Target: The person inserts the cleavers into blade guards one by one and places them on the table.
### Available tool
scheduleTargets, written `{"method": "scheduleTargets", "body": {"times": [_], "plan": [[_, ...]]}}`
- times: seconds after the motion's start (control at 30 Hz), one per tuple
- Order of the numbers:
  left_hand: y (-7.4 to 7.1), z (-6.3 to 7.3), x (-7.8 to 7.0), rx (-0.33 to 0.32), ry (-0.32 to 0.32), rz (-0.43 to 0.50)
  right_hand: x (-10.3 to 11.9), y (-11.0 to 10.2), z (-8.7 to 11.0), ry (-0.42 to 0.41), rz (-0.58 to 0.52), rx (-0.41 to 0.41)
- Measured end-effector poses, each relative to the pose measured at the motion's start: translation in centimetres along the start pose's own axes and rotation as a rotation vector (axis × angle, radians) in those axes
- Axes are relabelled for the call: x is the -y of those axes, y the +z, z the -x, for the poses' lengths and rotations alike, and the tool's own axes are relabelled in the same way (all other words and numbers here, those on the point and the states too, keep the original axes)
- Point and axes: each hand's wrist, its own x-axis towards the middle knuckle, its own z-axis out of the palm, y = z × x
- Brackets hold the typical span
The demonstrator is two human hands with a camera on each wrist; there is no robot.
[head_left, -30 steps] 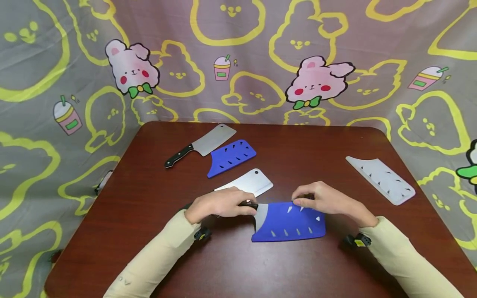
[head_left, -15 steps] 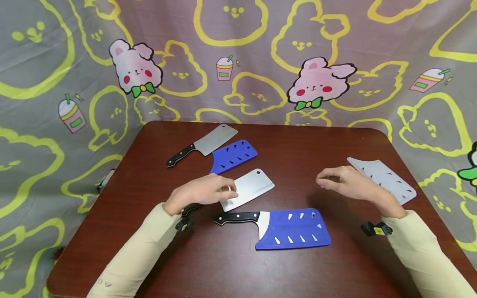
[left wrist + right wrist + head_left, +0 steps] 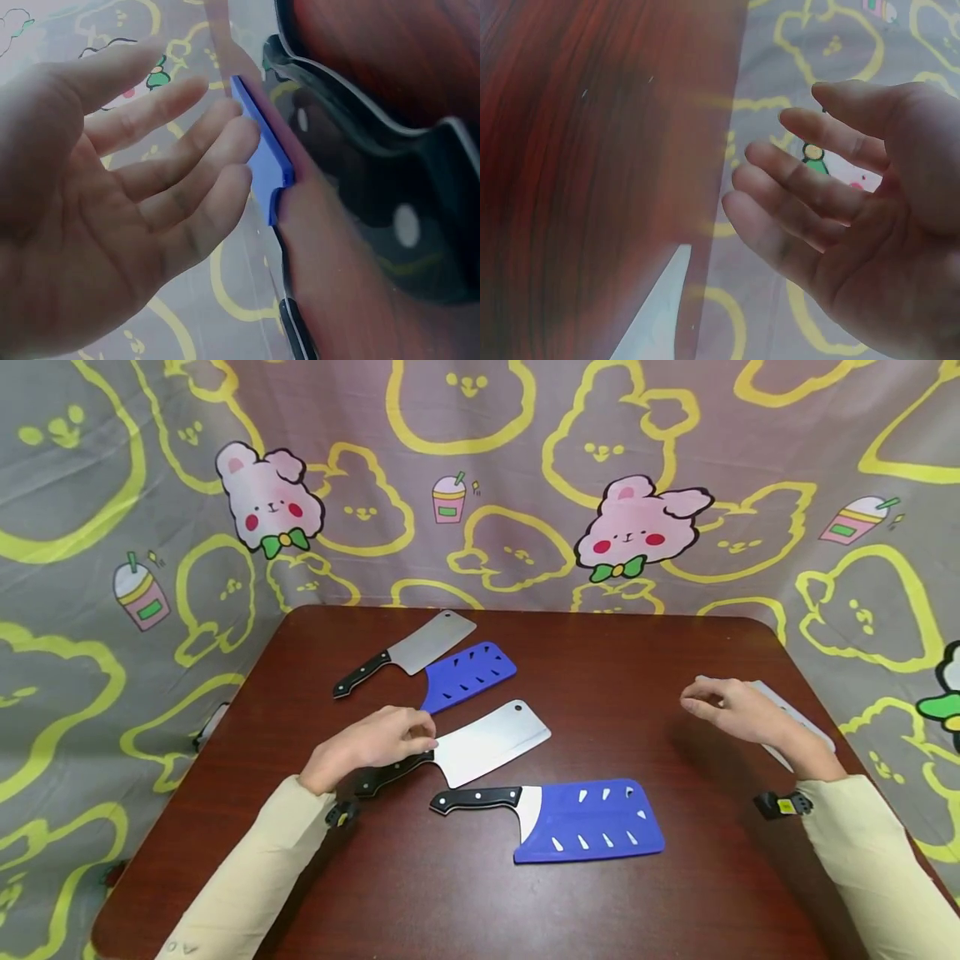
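My left hand [image 3: 375, 745] hovers over the black handle of the middle cleaver, fingers loosely bent around nothing. That cleaver [image 3: 495, 743] lies with its bare blade pointing right. In the left wrist view its handle [image 3: 405, 225] sits to the right of the relaxed fingers [image 3: 217, 217]. Over at the right, my right hand [image 3: 757, 717] hangs above the white blade guard [image 3: 795, 717] and covers much of it, holding nothing. A corner of the white guard [image 3: 660, 315] shows in the right wrist view. Nearest me lies another cleaver [image 3: 480, 797], its blade inside a blue blade guard [image 3: 592, 827].
Farther back on the brown table [image 3: 585, 910] lie a bare cleaver [image 3: 432, 643] with a black handle and an empty blue blade guard [image 3: 472, 675] beside it. A patterned cloth [image 3: 517, 552] hangs behind the table's far edge.
Both hands have let go of the sheathed cleaver, which now lies flat on the table. The left hand moved left to the middle cleaver's handle; the right moved right over the white guard.
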Motion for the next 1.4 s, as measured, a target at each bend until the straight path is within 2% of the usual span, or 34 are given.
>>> {"method": "scheduleTargets", "body": {"times": [0.27,0.5,0.73,1.03,1.23,1.4], "plan": [[0.6,0.1,0.5,-0.049,-0.036,-0.045,-1.3,0.2,0.4,0.078,-0.019,0.021],[1.1,0.3,0.7,-0.070,-0.101,-0.076,-3.2,0.5,0.8,0.182,-0.023,0.065],[1.5,0.3,0.7,-0.014,-0.174,-0.116,-5.7,0.3,1.1,0.262,0.072,0.120],[1.7,0.2,0.4,0.108,-0.250,-0.129,-8.4,0.2,2.5,0.378,0.119,0.225],[1.9,-0.1,0.3,0.132,-0.250,-0.133,-9.2,0.1,3.0,0.395,0.100,0.263],[1.8,-0.4,0.5,0.138,-0.244,-0.142,-9.8,-0.2,3.2,0.382,0.124,0.261]]}}
